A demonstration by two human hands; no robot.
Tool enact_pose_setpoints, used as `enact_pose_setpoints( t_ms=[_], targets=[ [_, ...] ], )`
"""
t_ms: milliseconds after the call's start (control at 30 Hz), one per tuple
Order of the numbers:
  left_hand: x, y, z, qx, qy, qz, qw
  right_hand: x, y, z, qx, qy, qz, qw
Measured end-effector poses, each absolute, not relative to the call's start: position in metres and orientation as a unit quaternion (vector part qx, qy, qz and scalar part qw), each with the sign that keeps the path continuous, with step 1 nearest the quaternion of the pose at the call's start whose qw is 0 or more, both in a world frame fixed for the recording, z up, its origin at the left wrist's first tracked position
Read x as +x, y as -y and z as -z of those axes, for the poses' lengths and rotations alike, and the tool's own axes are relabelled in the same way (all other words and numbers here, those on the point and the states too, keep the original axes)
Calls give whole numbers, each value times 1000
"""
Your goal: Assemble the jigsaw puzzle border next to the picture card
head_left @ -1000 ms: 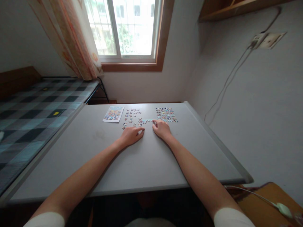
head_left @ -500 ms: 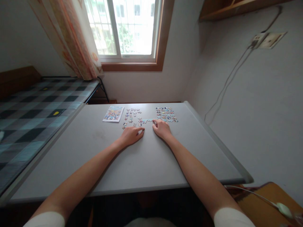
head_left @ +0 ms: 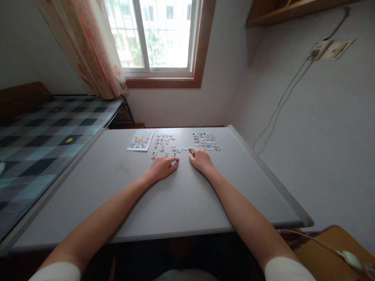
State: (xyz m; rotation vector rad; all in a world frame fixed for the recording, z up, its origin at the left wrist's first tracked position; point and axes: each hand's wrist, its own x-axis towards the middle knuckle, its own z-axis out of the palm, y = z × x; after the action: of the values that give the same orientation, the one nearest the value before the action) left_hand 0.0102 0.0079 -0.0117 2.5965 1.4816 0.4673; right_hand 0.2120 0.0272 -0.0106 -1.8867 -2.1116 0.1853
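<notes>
Small jigsaw puzzle pieces lie on the light grey table (head_left: 172, 203). My left hand (head_left: 163, 168) rests there just in front of the left group of loose pieces (head_left: 162, 143). Its index finger and thumb point right with a small gap between them, and no piece shows in them. At the right end of a short joined strip of light blue puzzle pieces (head_left: 183, 148) is my right hand (head_left: 200, 158). Its index finger and thumb are bent around the strip's end piece, which the fingertips partly cover. Beyond that hand sits the right group of pieces (head_left: 206, 139), in close rows.
A printed picture card (head_left: 140, 141) lies left of the pieces. Left of the table is a bed with a checked cover (head_left: 58, 132). A window (head_left: 166, 35) is ahead, and a cable (head_left: 274, 113) hangs on the right wall. A brown stool (head_left: 331, 242) stands front right.
</notes>
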Motion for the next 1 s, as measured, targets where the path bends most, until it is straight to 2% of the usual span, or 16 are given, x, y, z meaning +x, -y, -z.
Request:
enact_pose_setpoints(
  t_ms=[467,700,867,1000],
  targets=[
    [10,-8,13,854,-490,-161,65,213,-29,14,-655,735,-62,162],
    [-8,-17,-6,859,-452,-175,164,214,-29,16,-654,736,-58,164],
    [-37,-27,-28,846,-483,-201,105,213,-29,14,-654,738,-61,155],
    [-59,-31,-16,823,-525,-196,89,213,-29,14,-655,738,-58,154]
  ],
)
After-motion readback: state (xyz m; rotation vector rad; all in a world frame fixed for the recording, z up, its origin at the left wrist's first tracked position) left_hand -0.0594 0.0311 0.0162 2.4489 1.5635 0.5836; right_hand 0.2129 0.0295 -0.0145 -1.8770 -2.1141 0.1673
